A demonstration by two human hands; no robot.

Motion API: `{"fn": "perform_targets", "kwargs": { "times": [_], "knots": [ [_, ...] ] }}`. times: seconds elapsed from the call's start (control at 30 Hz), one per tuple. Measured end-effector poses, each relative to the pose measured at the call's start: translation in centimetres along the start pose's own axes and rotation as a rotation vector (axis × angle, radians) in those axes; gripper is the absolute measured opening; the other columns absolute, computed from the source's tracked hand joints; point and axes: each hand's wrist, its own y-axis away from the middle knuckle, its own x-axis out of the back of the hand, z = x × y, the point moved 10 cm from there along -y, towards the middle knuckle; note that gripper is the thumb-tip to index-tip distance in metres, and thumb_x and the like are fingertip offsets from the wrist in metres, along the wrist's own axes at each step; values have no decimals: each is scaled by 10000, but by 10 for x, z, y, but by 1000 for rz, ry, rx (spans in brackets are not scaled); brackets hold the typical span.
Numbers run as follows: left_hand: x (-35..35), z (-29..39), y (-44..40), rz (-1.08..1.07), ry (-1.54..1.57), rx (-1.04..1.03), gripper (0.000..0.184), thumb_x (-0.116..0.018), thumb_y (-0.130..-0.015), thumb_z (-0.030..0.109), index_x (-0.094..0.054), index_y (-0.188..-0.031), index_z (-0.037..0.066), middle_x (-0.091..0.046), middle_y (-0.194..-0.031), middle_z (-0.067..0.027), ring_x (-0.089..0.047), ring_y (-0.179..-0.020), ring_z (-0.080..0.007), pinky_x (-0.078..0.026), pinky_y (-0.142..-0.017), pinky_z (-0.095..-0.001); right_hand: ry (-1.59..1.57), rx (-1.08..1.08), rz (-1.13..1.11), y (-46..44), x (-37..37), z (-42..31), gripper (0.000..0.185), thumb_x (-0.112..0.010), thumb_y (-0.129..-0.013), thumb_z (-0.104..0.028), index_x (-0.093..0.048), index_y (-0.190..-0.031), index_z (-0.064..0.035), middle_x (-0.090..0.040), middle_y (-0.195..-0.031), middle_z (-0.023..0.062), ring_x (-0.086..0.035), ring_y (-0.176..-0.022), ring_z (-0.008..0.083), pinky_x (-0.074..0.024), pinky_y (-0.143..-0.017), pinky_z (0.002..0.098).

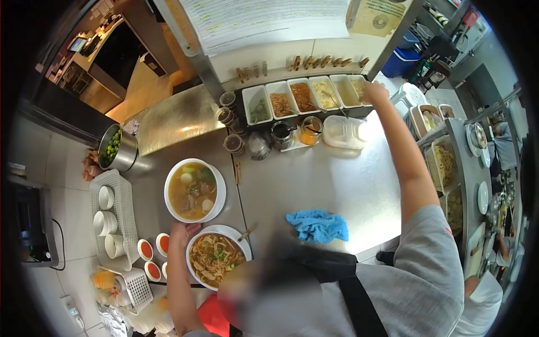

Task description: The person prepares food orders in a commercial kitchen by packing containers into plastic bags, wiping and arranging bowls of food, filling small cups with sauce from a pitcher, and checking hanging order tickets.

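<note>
My left hand is at the near rim of a white bowl of broth with meat, greens and pale egg-like pieces. Its fingers curl in under the rim and are partly hidden. The bowl sits on a white plate. Just below that hand is a second bowl of noodles with chopped greens, a spoon at its edge. My right hand reaches far forward to the rightmost white topping tub. Its fingers are closed together over the tub; what they hold is hidden.
White topping tubs line the back, with dark and orange jars and a clear lidded box before them. A blue cloth lies on the steel counter. At left are red sauce cups, a cup basket and a lime pot.
</note>
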Motion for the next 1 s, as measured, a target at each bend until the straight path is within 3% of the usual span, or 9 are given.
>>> {"fn": "perform_targets", "kwargs": {
  "times": [0.03,0.13,0.17,0.3,0.4,0.43,0.57,0.7,1.0],
  "knots": [
    [1,-2,1,16,66,-3,350,-416,-955,241,-460,-1220,17,-615,-1065,-162,-656,-876,-266,-574,-734,-365,-46,88,-11,-37,-40,21,477,-667,-745,-310,-578,-1165,-102,-641,-1050,174,-619,-966,344,-494,-853,421],
    [2,-2,1,37,101,12,336,-407,-958,235,-470,-1207,19,-618,-1058,-157,-659,-866,-265,-575,-733,-368,87,445,-124,-50,-68,13,392,-595,-793,-274,-594,-1113,-47,-660,-950,190,-641,-883,348,-501,-788,411],
    [4,-2,0,43,81,10,332,-403,-960,233,-475,-1203,18,-620,-1058,-156,-659,-866,-263,-575,-736,-368,10,496,-137,-51,-69,15,320,-536,-811,-237,-641,-1009,-10,-662,-904,199,-637,-867,366,-497,-738,428],
    [4,3,3,75,42,11,317,-383,-967,213,-487,-1190,14,-626,-1059,-152,-661,-868,-256,-577,-744,-369,215,504,-156,-55,-50,27,260,-571,-798,-245,-701,-909,-49,-665,-849,203,-649,-803,352,-504,-728,422],
    [4,2,4,91,50,27,308,-365,-969,190,-493,-1186,13,-630,-1062,-150,-661,-870,-247,-579,-744,-369,-39,282,-45,-26,14,40,267,-600,-785,-263,-699,-919,-54,-666,-870,194,-647,-826,343,-506,-739,423],
    [5,1,4,95,52,33,306,-359,-970,181,-495,-1185,12,-631,-1063,-149,-662,-870,-243,-580,-743,-369,-93,304,211,-33,24,45,275,-612,-779,-282,-700,-918,-62,-669,-880,175,-640,-848,343,-507,-752,428],
    [5,1,4,95,33,38,303,-348,-971,173,-482,-1201,29,-633,-1051,-136,-662,-858,-228,-582,-740,-359,-159,268,249,-56,2,32,238,-608,-778,-229,-700,-876,-32,-676,-888,187,-660,-848,338,-531,-746,431],
    [5,1,5,93,54,16,302,-351,-972,182,-467,-1212,39,-632,-1040,-129,-660,-843,-220,-584,-733,-350,-188,222,300,-53,-9,24,212,-560,-791,-198,-718,-860,-73,-676,-851,178,-659,-821,338,-529,-749,422],
    [15,-11,-8,87,119,34,297,-380,-967,199,-475,-1194,32,-639,-1024,-132,-666,-810,-214,-594,-688,-342,-491,201,585,13,42,81,220,-567,-844,-271,-724,-897,-126,-661,-829,180,-639,-777,355,-505,-720,442]
  ]
}}
